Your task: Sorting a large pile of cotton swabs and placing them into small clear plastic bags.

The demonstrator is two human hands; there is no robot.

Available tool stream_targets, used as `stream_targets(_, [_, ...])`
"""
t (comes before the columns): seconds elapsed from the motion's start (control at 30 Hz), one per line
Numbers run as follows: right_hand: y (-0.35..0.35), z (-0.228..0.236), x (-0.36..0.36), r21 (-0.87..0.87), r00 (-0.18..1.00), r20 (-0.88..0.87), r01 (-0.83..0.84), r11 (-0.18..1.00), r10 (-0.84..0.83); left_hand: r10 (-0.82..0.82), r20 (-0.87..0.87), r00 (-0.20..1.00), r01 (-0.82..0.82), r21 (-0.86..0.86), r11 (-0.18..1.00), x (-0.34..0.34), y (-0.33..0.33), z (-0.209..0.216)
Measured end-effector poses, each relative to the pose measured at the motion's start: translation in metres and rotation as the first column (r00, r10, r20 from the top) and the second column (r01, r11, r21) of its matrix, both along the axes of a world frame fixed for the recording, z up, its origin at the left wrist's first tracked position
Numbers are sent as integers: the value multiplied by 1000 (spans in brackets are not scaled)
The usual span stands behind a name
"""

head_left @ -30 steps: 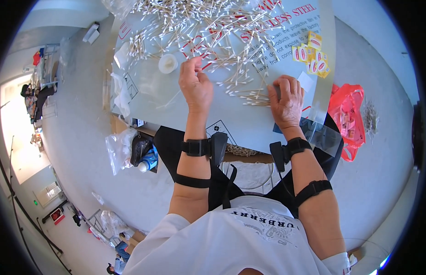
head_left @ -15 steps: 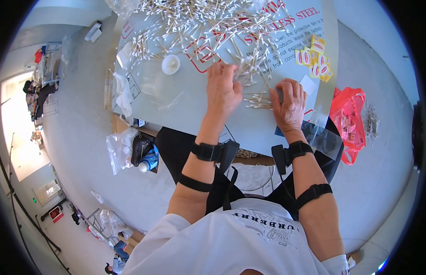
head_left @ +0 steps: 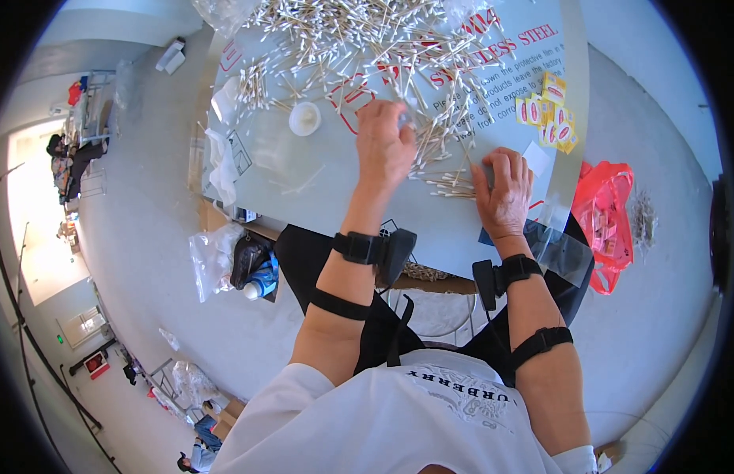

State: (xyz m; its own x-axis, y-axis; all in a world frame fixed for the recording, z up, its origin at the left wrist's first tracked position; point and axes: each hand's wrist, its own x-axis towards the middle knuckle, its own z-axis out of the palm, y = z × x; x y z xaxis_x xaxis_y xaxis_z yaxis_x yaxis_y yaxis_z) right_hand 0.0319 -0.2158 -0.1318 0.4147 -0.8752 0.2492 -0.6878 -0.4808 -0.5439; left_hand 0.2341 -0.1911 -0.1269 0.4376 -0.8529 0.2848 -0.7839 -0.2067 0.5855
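Cotton swabs (head_left: pixel 359 35) lie in a big loose heap at the far side of the table, with a trail of them coming down toward my hands. My left hand (head_left: pixel 385 146) is over the near edge of this trail, fingers curled in, with some blurred white swab tips at its fingertips. A small row of cotton swabs (head_left: pixel 450 184) lies roughly side by side between my hands. My right hand (head_left: pixel 505 193) rests at the right end of that row, thumb apart from the bent fingers and against the swab ends. Its palm side is hidden.
A round white tub (head_left: pixel 305 118) stands left of my left hand. Yellow and white packets (head_left: pixel 550 114) lie at the table's right, above a white card (head_left: pixel 538 160). A red plastic bag (head_left: pixel 605 213) hangs beyond the right edge. White crumpled sheets (head_left: pixel 222 162) lie along the left edge.
My left hand has shifted slightly, its fingertips now on blurred swabs at its right. The right hand stays by the row of swabs. The whole view has shifted a little.
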Motion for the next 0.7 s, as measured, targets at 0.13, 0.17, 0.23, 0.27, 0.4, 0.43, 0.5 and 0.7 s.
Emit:
stream_targets(0.13, [0,2,2,1,1000,6,-5,1000,5,5,-182,983,-24,-100,995,14,-3,-7])
stream_targets(0.17, [0,2,2,2,1000,4,-4,1000,4,6,-181,983,-24,-101,995,24,-7,-5])
stream_targets(0.23, [0,1,1,1,1000,0,-1,1000,1,94,-89,992,-102,-92,991,50,-16,2])
stream_targets(0.27, [0,0,0,5,1000,-9,1,1000,-1,91,-90,992,-99,-93,991,60,-21,7])
stream_targets(0.4, [0,1,1,2,1000,-8,5,1000,-5,83,61,995,-87,62,994,78,-46,18])
stream_targets(0.43, [0,0,1,0,1000,-7,8,1000,-8,30,97,995,-35,41,999,79,-51,18])
stream_targets(0.5, [0,-1,2,1,1000,0,4,1000,-4,44,175,984,-58,79,995,76,-62,16])
stream_targets(0.7, [0,0,0,8,1000,-2,8,1000,-8,-63,138,988,23,272,962,55,-61,6])
